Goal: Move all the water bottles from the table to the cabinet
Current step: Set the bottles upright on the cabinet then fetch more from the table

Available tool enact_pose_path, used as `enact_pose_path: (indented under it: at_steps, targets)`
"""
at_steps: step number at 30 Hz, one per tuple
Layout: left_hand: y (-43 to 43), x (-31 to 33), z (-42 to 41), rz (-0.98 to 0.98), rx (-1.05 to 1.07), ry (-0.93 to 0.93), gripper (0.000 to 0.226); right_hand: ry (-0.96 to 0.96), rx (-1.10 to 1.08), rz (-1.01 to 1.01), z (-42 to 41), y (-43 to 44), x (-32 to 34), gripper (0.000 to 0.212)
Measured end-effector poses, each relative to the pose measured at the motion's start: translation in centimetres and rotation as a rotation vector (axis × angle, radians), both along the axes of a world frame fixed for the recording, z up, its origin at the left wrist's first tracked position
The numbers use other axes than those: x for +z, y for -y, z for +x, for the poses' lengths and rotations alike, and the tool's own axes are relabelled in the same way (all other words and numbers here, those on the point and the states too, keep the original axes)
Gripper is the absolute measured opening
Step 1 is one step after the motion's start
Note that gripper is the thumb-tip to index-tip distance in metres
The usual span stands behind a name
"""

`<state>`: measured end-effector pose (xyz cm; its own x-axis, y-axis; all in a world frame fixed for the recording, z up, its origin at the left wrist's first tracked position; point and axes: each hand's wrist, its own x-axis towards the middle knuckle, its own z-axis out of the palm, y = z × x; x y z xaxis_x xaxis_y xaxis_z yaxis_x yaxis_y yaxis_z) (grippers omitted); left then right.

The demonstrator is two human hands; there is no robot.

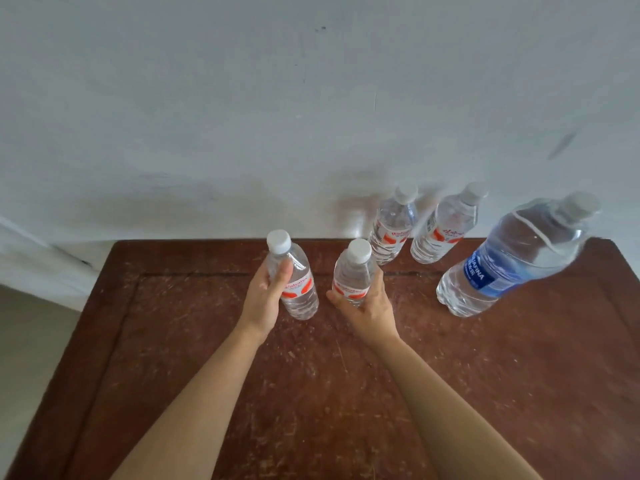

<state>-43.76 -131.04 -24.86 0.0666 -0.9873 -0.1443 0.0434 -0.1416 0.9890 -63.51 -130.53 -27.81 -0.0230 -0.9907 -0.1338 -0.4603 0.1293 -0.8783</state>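
Gripping one small bottle each, the left hand (264, 299) curls fingers and thumb round the left bottle (300, 292) and the right hand (372, 308) wraps the right bottle (352, 271), low over the wooden table (311, 393); whether their bases touch it I cannot tell. A third small bottle (393, 233), a fourth small bottle (445, 230) and a large bottle (512, 258) stand further back on the right. The cabinet is out of view. Thin plastic may buckle and slip, and a careless right-arm swing could topple the large bottle.
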Motion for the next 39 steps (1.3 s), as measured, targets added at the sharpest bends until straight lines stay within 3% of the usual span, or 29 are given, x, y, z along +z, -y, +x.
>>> enact_pose_path:
  at_steps: [4, 8, 11, 15, 18, 21, 24, 27, 30, 32, 35, 39]
  targets:
    - [-3.7, 0.5, -0.3, 0.108, 0.081, -0.01, 0.091, -0.025, 0.039, 0.039, -1.7, -3.4, 0.6, 0.085]
    - [-7.9, 0.8, -1.1, 0.203, 0.183, -0.115, 0.078, -0.033, 0.113, 0.072, -4.8, -7.5, 0.6, 0.085]
    - [-12.1, -0.1, -2.6, 0.245, 0.3, -0.329, 0.084, -0.021, 0.143, 0.071, -7.1, -10.1, 0.5, 0.085]
    - [-18.0, -1.5, -5.1, 0.318, 0.647, -0.579, 0.08, -0.062, 0.204, 0.044, -9.3, -12.6, 0.1, 0.085]
    - [-21.8, -1.2, -5.8, 0.366, 0.84, -0.596, 0.08, -0.119, 0.279, -0.032, -9.7, -12.6, 0.6, 0.087]
    - [-24.6, 1.1, -4.6, 0.346, 0.8, -0.536, 0.061, -0.175, 0.347, -0.09, -8.4, -12.4, 0.8, 0.09]
    - [-28.7, 4.5, -1.7, 0.254, 0.778, -0.54, 0.061, -0.23, 0.469, -0.135, -4.4, -13.7, 2.9, 0.088]
    - [-33.9, 8.4, 1.7, 0.26, 0.875, -0.416, 0.055, -0.195, 0.616, -0.314, 1.6, -16.5, 4.9, 0.084]
    - [-41.8, 11.9, 5.3, 0.245, 1.114, -0.262, 0.046, -0.105, 0.787, -0.392, 9.7, -21.1, 8.5, 0.084]
    - [-47.0, 13.3, 7.4, 0.263, 1.235, 0.015, 0.053, -0.057, 0.884, -0.439, 14.6, -24.7, 11.1, 0.078]
    - [-57.1, 15.1, 9.2, 0.452, 1.36, 0.491, 0.058, -0.098, 1.045, -0.632, 21.5, -32.6, 14.3, 0.068]
    - [-71.4, 16.0, 9.9, 0.761, 1.425, 0.883, 0.059, -0.177, 1.205, -0.85, 28.2, -44.1, 16.3, 0.063]
